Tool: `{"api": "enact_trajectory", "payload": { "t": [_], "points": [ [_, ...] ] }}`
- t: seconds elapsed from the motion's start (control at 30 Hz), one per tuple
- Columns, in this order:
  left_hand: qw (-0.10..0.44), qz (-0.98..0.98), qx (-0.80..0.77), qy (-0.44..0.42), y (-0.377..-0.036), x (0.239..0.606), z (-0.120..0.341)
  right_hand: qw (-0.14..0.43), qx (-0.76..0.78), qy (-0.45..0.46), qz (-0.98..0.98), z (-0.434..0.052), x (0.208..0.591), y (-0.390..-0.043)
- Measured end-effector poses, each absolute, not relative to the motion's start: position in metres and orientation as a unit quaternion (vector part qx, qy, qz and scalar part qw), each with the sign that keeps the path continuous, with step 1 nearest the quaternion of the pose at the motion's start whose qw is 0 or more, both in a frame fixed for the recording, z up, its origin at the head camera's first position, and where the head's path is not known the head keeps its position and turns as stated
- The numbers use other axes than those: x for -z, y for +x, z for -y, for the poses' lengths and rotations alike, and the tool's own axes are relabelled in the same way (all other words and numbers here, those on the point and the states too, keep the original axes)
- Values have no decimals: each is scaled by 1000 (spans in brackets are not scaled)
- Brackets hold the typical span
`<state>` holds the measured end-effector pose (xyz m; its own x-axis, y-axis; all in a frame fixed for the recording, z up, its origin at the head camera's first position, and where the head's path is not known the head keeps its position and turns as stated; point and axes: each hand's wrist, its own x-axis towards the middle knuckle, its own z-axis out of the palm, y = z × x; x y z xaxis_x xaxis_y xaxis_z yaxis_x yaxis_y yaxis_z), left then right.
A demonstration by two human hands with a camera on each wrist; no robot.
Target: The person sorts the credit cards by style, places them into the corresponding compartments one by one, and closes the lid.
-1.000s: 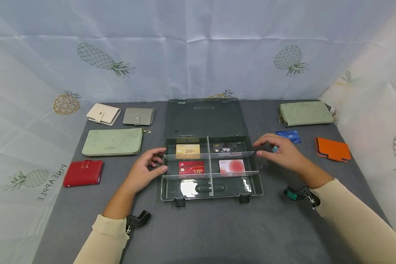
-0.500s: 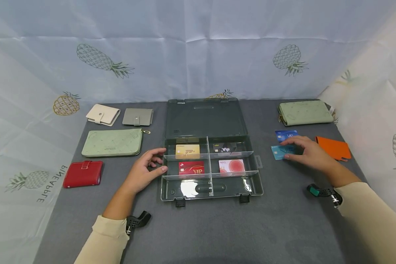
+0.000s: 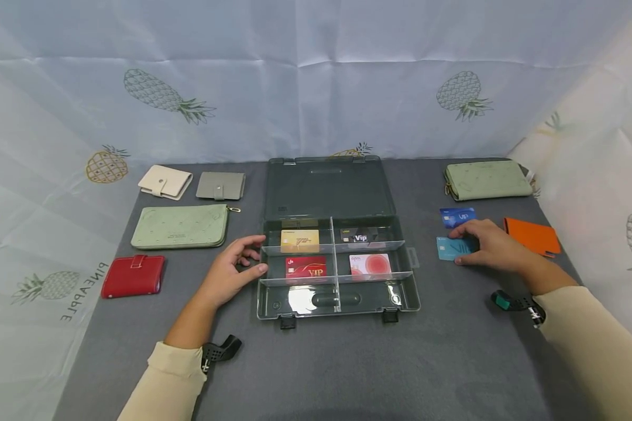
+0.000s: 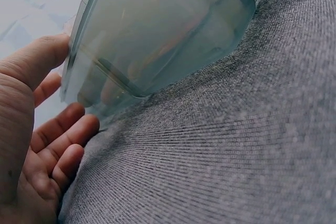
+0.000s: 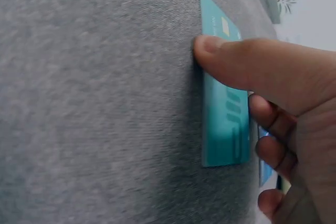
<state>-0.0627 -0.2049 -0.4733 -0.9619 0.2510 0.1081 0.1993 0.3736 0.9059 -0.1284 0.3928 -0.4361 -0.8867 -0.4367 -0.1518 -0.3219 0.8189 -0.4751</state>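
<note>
My right hand [image 3: 487, 248] pinches a light blue bank card [image 5: 226, 124] across its width. In the right wrist view the thumb is on its near edge and the fingertips are at the opposite edge. The card is low over the grey cloth, just in front of a dark blue VIP card [image 3: 457, 217]. My left hand [image 3: 230, 270] rests at the left side of an open, grey see-through box [image 3: 339, 316], fingers loosely bent and thumb at the rim. Four of its compartments hold a gold card [image 3: 299, 240], a black card [image 3: 359, 235], a red card [image 3: 305, 267] and a pink card [image 3: 370, 265].
Left of the box lie a cream wallet [image 3: 164, 182], a grey one [image 3: 220, 186], a long green one [image 3: 180, 227] and a red one [image 3: 133, 276]. At right lie another green wallet [image 3: 488, 180] and an orange card holder [image 3: 532, 236]. A pineapple-print curtain [image 3: 316, 105] hangs behind.
My right hand has moved from the box's right side rightward with the light blue card, then slid it slightly nearer me, below the dark blue card. My left hand has stayed put.
</note>
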Motion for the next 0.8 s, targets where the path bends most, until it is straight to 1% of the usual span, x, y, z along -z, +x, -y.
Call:
{"api": "enact_trajectory", "payload": {
  "t": [0.07,0.17,0.3,0.47,0.63,0.8],
  "points": [
    [24,-828,-543,137,-63,473,205,146,218,-183,-948,-391,435,-131],
    [23,-829,-541,141,-63,473,205,157,213,-175,-948,-389,430,-133],
    [22,-829,-540,143,-64,473,205,166,235,-197,-937,-381,414,-134],
    [21,-829,-540,144,-64,471,205,167,266,-229,-921,-361,381,-137],
    [21,-829,-541,141,-63,471,206,181,297,-247,-905,-322,350,-141],
    [21,-828,-542,143,-64,472,206,198,329,-284,-879,-269,342,-132]
  ]
}}
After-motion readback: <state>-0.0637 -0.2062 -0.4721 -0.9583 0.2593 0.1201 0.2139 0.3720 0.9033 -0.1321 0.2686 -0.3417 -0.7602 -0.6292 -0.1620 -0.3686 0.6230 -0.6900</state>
